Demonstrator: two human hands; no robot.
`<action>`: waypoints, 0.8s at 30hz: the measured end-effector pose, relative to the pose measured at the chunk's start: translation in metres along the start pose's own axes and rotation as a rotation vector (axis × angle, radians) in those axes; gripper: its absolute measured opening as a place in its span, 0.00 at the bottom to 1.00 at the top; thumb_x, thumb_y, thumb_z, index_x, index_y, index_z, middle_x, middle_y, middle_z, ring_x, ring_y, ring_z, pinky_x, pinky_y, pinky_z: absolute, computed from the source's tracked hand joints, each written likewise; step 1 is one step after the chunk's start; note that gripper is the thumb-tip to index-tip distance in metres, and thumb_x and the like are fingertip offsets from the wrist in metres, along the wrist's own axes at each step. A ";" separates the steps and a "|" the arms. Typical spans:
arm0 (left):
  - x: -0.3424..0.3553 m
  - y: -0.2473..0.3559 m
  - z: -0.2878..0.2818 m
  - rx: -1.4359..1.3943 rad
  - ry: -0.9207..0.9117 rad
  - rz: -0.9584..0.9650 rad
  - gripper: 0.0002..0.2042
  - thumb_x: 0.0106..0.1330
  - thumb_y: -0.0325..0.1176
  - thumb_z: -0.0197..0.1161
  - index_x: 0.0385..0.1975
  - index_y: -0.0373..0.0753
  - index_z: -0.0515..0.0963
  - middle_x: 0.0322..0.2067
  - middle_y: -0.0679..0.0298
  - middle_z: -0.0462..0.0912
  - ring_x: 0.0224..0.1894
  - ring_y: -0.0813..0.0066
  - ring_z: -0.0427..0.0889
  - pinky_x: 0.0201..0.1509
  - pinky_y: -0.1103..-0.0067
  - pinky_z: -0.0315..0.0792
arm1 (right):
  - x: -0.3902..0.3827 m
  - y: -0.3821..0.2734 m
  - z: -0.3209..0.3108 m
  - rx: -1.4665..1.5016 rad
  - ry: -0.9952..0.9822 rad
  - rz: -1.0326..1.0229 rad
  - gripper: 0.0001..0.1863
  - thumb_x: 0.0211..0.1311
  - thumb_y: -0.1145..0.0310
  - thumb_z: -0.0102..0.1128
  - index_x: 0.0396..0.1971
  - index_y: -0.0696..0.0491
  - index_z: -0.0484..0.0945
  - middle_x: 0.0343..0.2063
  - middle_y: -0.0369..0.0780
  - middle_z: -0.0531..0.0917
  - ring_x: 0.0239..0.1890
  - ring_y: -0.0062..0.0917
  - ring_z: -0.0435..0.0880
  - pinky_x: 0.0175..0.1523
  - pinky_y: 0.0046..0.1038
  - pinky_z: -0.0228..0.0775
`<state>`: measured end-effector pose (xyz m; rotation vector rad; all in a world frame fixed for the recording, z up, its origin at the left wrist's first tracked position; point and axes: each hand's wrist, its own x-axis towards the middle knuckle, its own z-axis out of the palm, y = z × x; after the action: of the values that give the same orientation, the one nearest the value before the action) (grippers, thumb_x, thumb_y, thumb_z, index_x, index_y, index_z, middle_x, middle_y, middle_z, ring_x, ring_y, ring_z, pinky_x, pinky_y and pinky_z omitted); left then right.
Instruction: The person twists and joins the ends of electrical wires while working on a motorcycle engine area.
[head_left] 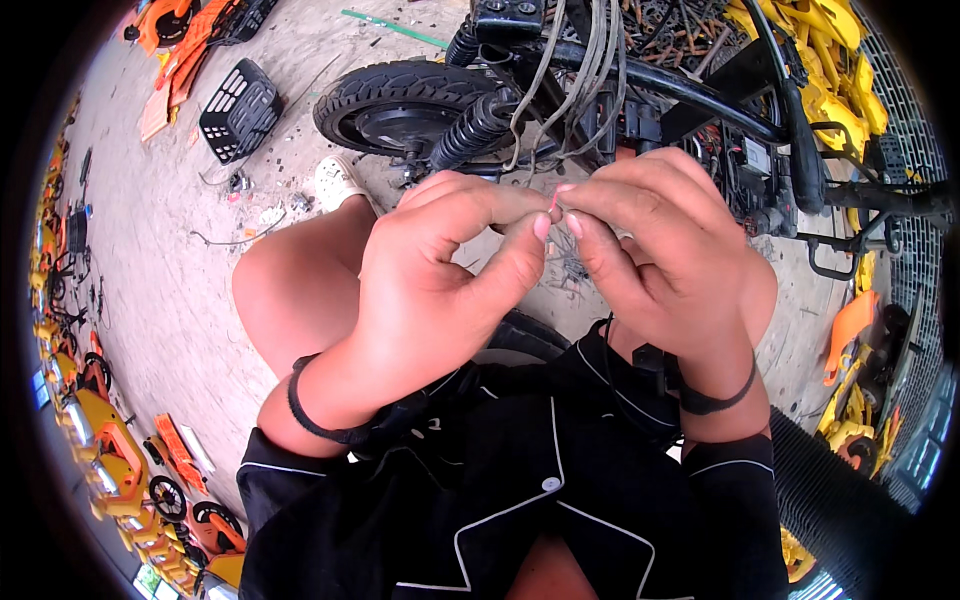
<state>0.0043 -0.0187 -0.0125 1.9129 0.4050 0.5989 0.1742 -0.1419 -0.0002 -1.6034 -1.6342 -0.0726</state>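
Observation:
My left hand (pixel 430 260) and my right hand (pixel 660 250) meet at the centre, thumbs and index fingers pinched close around a small item with a thin pink-red part (pixel 555 201), too small to make out. Behind my hands, several grey cables (pixel 548 105) hang from a black two-wheeled vehicle frame (pixel 670 88). Its rear wheel (pixel 352 115) and coil shock absorber (pixel 470 126) are just beyond my left hand. Whether those cables connect to the pinched item is hidden by my fingers.
A black plastic basket (pixel 240 110) lies on the concrete floor (pixel 160 300) at upper left. Yellow panels (pixel 840 60) are piled at upper right. Orange and yellow vehicle parts (pixel 110 450) line the left edge. A black corrugated object (pixel 820 500) is at lower right.

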 end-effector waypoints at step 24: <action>-0.005 0.000 0.006 0.381 0.111 0.301 0.10 0.52 0.18 0.72 0.34 0.36 0.84 0.28 0.62 0.80 0.33 0.64 0.78 0.39 0.73 0.71 | -0.001 -0.006 0.014 -0.076 0.027 -0.119 0.10 0.44 0.78 0.75 0.27 0.55 0.81 0.29 0.37 0.81 0.31 0.31 0.81 0.30 0.29 0.74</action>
<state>0.0034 -0.0254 -0.0158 2.3354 0.3181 0.8772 0.1617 -0.1361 -0.0067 -1.5533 -1.7233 -0.2197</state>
